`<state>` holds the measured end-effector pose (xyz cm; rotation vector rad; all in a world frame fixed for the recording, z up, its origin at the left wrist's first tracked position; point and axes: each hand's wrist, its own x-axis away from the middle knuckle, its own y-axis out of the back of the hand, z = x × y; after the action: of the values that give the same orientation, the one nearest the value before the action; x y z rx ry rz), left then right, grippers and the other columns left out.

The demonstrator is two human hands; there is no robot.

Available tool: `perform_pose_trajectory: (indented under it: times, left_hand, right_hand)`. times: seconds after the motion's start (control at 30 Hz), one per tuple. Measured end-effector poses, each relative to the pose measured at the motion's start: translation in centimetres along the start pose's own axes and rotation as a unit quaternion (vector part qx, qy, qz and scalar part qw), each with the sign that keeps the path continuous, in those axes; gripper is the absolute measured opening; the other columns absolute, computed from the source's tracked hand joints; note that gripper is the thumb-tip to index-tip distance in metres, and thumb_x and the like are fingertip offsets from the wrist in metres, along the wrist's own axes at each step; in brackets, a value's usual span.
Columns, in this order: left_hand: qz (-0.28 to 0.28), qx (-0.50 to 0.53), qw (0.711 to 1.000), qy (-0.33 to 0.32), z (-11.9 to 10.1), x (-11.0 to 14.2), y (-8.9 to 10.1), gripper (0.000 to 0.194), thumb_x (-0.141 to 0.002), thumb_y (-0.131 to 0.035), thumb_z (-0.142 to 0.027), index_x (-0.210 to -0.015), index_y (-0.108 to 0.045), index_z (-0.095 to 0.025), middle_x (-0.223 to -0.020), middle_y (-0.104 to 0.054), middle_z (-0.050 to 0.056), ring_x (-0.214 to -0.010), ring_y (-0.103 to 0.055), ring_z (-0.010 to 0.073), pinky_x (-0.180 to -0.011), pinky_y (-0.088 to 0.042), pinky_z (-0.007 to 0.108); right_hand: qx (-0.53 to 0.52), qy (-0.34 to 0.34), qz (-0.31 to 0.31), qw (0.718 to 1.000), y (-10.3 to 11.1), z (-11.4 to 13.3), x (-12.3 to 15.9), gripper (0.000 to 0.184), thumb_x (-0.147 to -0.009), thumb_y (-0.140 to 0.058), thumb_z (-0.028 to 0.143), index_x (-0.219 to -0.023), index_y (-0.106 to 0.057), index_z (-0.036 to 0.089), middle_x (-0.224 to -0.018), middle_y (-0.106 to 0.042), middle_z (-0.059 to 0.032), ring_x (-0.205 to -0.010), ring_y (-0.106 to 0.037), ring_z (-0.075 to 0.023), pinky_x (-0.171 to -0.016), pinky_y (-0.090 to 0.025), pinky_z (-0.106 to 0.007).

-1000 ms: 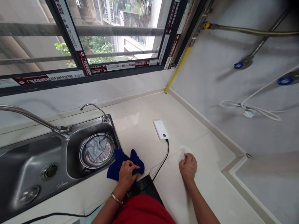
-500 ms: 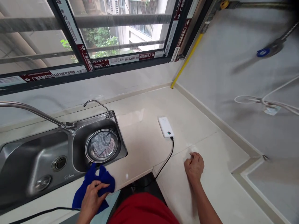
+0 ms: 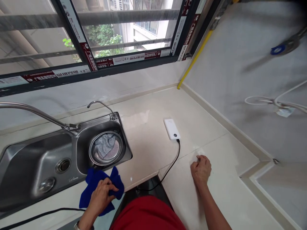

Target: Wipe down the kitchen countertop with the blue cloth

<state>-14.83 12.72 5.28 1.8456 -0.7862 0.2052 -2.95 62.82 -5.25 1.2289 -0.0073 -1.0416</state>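
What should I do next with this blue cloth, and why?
Perhaps slide the blue cloth right along the counter, stopping short of the black cable. Your left hand already has hold of it in front of the sink, and the stretch up to the cable looks unobstructed.

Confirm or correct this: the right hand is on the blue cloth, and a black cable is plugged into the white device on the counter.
Not the right: the head view shows the left hand on the blue cloth. The rest is correct.
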Motion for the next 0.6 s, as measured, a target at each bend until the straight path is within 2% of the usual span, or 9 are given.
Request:
perform_pose_trajectory:
  times: [0.17,0.37,0.47,0.6]
  left_hand:
    - [0.015,0.013,0.999,-0.028,-4.2,-2.6,-0.9,0.025,-0.077,-0.072,-0.019,-0.095,-0.076,-0.036,-0.107,-0.058,0.001,-0.104,-0.05,0.0222,-0.085,-0.042,0.034]
    - [-0.069,0.063,0.994,-0.058,-10.2,-5.8,-4.1,0.025,-0.079,-0.078,-0.024,-0.101,-0.076,-0.036,-0.109,-0.057,0.003,-0.106,-0.048,0.0211,-0.085,-0.044,0.031]
    - [-0.1,0.069,0.989,-0.089,-11.4,-6.6,-5.2,0.026,-0.079,-0.079,-0.025,-0.103,-0.075,-0.036,-0.108,-0.057,0.004,-0.106,-0.048,0.0218,-0.083,-0.045,0.031]
    - [-0.112,0.065,0.982,-0.138,-10.7,-6.9,-5.8,0.026,-0.08,-0.079,-0.026,-0.103,-0.074,-0.037,-0.106,-0.057,0.003,-0.104,-0.049,0.0216,-0.084,-0.045,0.032]
  right_hand:
    - [0.002,0.017,-0.007,1.0,0.0,0.0,-0.1,0.037,-0.073,-0.048,0.014,-0.109,-0.06,0.014,-0.118,-0.057,-0.0169,-0.107,-0.053,-0.0308,-0.089,-0.042,-0.044]
    - [0.008,0.015,-0.011,1.0,-0.2,-0.1,0.0,0.037,-0.074,-0.047,0.014,-0.109,-0.059,0.015,-0.119,-0.057,-0.017,-0.106,-0.053,-0.0311,-0.086,-0.042,-0.043]
    - [0.011,0.016,-0.011,1.0,-0.3,-0.2,0.1,0.036,-0.075,-0.046,0.014,-0.108,-0.059,0.015,-0.118,-0.058,-0.0168,-0.106,-0.053,-0.0313,-0.086,-0.042,-0.043]
    - [0.005,0.014,-0.012,1.0,-0.5,-0.2,0.1,0.037,-0.075,-0.046,0.013,-0.11,-0.059,0.015,-0.119,-0.057,-0.0174,-0.108,-0.053,-0.0319,-0.087,-0.042,-0.044]
